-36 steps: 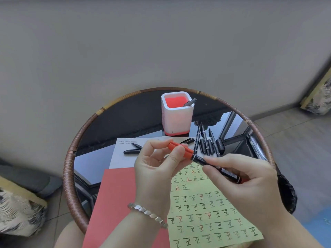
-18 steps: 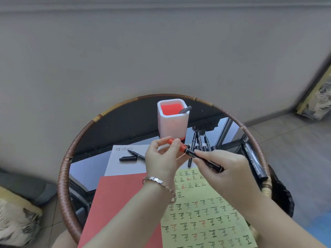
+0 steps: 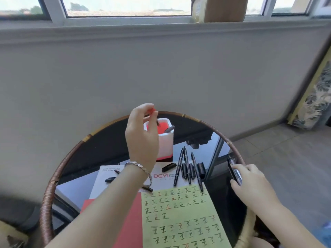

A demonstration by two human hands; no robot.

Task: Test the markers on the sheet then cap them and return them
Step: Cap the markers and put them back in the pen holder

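A round bench (image 3: 47, 197) with a dark glass top and a woven rattan rim. On the glass stands a white pen holder (image 3: 165, 142), red inside. Nearer lie a white printed sheet (image 3: 105, 183), a red sheet (image 3: 130, 226) and a yellow-green sheet (image 3: 179, 217) of written characters. Black markers (image 3: 186, 165) and loose caps (image 3: 201, 170) lie beside the holder; a dark flat object (image 3: 232, 169) is at the right rim.

A round desk (image 3: 47, 199) with a brown woven rim and a dark glass top stands against a plain grey wall (image 3: 161, 68). Above the wall runs a window (image 3: 125, 6), with a cardboard box (image 3: 223, 9) on its sill. On the desk lie a white printed paper (image 3: 161, 180) and a red card (image 3: 130, 221) overlapping its near edge. A phone (image 3: 234, 171) sits at the right rim. A patterned cushion (image 3: 315, 97) leans at the right, over a tiled floor (image 3: 286, 158).
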